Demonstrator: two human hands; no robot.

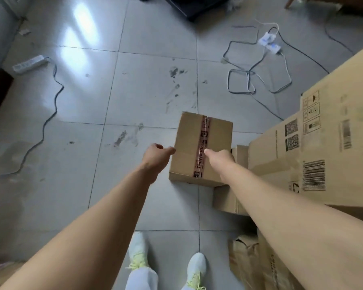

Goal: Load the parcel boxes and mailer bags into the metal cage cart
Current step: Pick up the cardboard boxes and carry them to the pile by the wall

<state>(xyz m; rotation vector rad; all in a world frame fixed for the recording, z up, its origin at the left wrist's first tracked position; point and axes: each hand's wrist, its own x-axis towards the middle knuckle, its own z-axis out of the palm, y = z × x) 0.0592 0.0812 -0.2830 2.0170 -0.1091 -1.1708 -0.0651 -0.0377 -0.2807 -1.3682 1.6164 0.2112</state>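
Observation:
A small brown parcel box [189,143] sealed with a red printed tape strip is held between both hands above the tiled floor. My left hand [156,155] presses against its left side, fingers hidden under the edge. On the right half of the box lies my right hand [219,159], thumb on the tape, fingers wrapped over the right side. No metal cage cart or mailer bag is in view.
A stack of large cardboard boxes [314,147] fills the right side, with a smaller box [226,199] low beside them. Cables and power strips [269,41] lie on the floor ahead and at the left [28,63]. My feet [166,264] stand below.

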